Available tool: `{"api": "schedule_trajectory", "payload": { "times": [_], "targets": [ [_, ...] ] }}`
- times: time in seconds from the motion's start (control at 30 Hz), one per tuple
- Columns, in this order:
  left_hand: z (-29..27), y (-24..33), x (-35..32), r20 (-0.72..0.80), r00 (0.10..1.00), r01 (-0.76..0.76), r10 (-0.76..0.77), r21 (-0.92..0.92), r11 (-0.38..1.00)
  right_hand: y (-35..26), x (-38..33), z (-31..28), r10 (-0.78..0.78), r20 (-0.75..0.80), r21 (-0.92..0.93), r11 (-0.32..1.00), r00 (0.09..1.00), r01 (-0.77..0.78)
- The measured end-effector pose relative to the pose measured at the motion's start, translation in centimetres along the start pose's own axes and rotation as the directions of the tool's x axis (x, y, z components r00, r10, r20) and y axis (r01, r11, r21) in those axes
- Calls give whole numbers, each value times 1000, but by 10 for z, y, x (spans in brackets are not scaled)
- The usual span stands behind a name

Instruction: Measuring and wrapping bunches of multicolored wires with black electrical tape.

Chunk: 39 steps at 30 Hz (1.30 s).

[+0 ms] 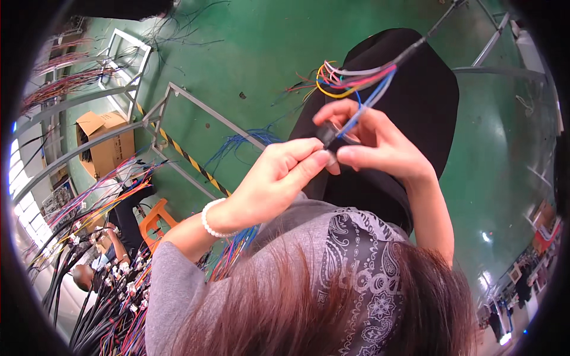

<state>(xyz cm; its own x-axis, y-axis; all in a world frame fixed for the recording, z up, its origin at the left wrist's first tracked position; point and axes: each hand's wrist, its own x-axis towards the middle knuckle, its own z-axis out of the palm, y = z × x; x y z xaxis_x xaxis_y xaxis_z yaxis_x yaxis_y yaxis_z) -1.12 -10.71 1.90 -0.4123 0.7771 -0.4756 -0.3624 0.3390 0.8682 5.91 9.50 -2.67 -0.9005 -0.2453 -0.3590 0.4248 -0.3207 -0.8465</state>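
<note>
The left hand [285, 167] is nearly closed, thumb and forefinger pinched on a small black plug [326, 134], which sits in front of the person, over the lap. The right hand [389, 145] is half open, its fingers curved around the far side of the plug and its thumb close by; it is blurred, and I cannot tell whether it grips anything. Blue wires [360, 117] run from the plug up past the right fingers to a dark cable [409, 53], where yellow, pink and white wires [332, 91] also fan out, loose ends hanging to the left.

Beneath lies the person's black-clad lap [415, 113], and beyond it a smooth green floor [261, 29] with a few dark specks. Grey metal frames [217, 117] stand on it to the left, with a clump of blue wire [248, 140] beside one bar and yellow-and-black striped tape [185, 155] running alongside. Farther left, an open cardboard box [117, 142] stands behind the rails, and red and brown wires [65, 83] hang in bunches. At lower left, near an orange stool [157, 221], another person [122, 246] is partly hidden by a thick mass of wires with white ends [119, 282].
</note>
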Motion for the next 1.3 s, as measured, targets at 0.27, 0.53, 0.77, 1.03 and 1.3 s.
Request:
{"api": "schedule_trajectory", "payload": {
  "times": [0.27, 0.53, 0.77, 1.03, 1.3],
  "targets": [
    [5, -9, 5, 3, 933, -277, 361, 649, 709, -22, -38, 17, 203, -123, 555, 826, 971, -103],
    [10, 6, 4, 104, 994, 32, -28, -40, 999, 17, -4, 32, 34, -239, 544, 833, 970, 104],
    [4, 25, 5, 240, 923, 373, -302, -364, 853, 10, 14, -15, -80, 184, 397, 918, 980, 1],
    [-20, 23, 32, 131, 988, 32, -83, 351, 936, 3, 17, -31, -47, 216, -80, 995, 975, 65],
    [-10, 10, 32, -57, 993, -81, 104, 309, 947, 11, -3, -19, -67, -103, -116, 992, 992, 55]
  ]
}}
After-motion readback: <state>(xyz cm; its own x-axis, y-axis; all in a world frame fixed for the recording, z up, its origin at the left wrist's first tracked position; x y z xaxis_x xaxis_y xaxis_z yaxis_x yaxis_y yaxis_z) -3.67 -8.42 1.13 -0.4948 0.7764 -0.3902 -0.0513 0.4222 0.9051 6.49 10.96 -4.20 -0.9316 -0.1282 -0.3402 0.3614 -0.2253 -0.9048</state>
